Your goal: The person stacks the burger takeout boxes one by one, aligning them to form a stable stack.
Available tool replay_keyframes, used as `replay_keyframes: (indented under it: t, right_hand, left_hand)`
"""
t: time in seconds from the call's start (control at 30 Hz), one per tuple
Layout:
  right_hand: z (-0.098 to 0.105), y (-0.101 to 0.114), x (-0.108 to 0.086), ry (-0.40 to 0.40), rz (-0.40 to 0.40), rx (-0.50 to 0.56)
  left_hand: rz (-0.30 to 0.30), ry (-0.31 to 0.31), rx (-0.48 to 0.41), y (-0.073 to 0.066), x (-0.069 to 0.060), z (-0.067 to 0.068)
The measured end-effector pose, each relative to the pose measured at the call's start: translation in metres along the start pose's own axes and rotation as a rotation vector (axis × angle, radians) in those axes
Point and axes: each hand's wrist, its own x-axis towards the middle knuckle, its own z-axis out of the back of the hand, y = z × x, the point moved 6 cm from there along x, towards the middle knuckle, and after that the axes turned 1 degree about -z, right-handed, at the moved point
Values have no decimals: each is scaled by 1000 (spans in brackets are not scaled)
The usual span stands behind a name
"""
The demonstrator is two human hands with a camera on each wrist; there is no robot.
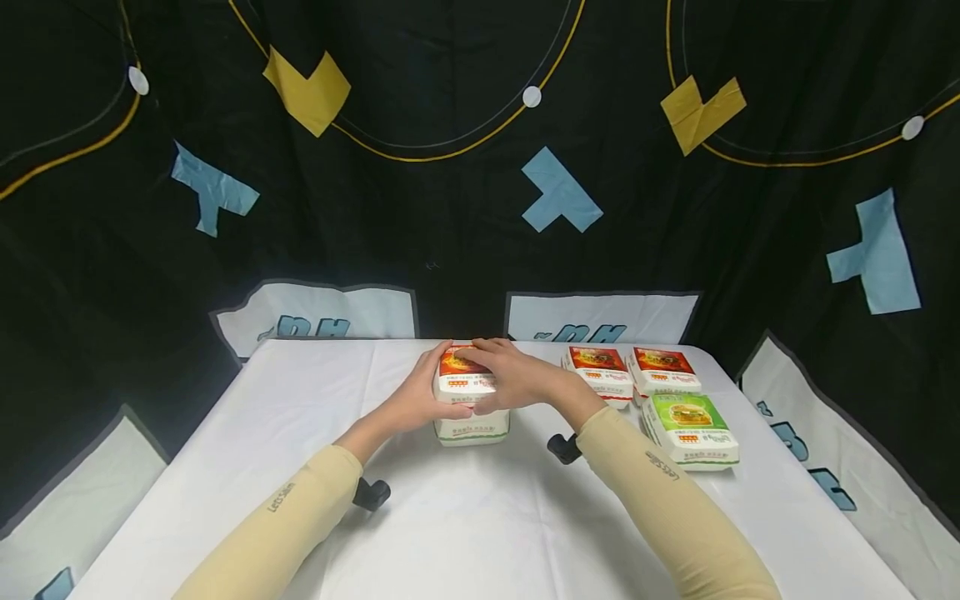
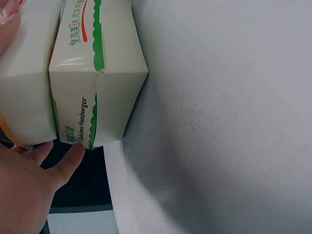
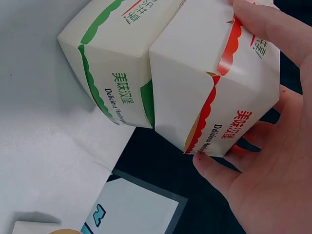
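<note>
Clamped firmly between both hands, an upper red box (image 1: pixel 460 385), at the middle of the far part of the table. Left hand (image 1: pixel 416 404) around its left side, right hand (image 1: pixel 517 373) around its right side, both thumbs at the near face with tips close together, some right fingers over the top. Directly below, a lower green box (image 1: pixel 472 430), upright on the white tablecloth (image 1: pixel 450 525); between the two boxes, only a thin dark line in the left wrist view, so full contact difficult to tell. Behind the hands, beige sleeves (image 1: pixel 667 500) with small dark lettering, and near each wrist a small black piece (image 1: pixel 564 448).

Farther to the right, well apart from the hands, three more boxes: two with red tops, a left one (image 1: pixel 600 375) and a right one (image 1: pixel 663 371), side by side, and a green-topped one (image 1: pixel 690 429) nearer. Beyond the table, white panels (image 1: pixel 630 312) and a black curtain (image 1: pixel 450 233) with pale blue pieces (image 1: pixel 562 192).
</note>
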Motion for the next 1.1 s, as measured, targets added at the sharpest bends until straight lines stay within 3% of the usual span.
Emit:
replay_keyframes:
  t: [0.3, 0.57, 1.1]
  right_hand:
    - [-4, -3, -6, 1, 0, 23]
    - [3, -4, -9, -50, 7, 24]
    - [8, -20, -38, -94, 10, 48]
  left_hand:
    - [1, 11, 3, -1, -3, -4]
    - [-7, -9, 8, -2, 0, 1]
    - [-6, -11, -7, 1, 2, 1]
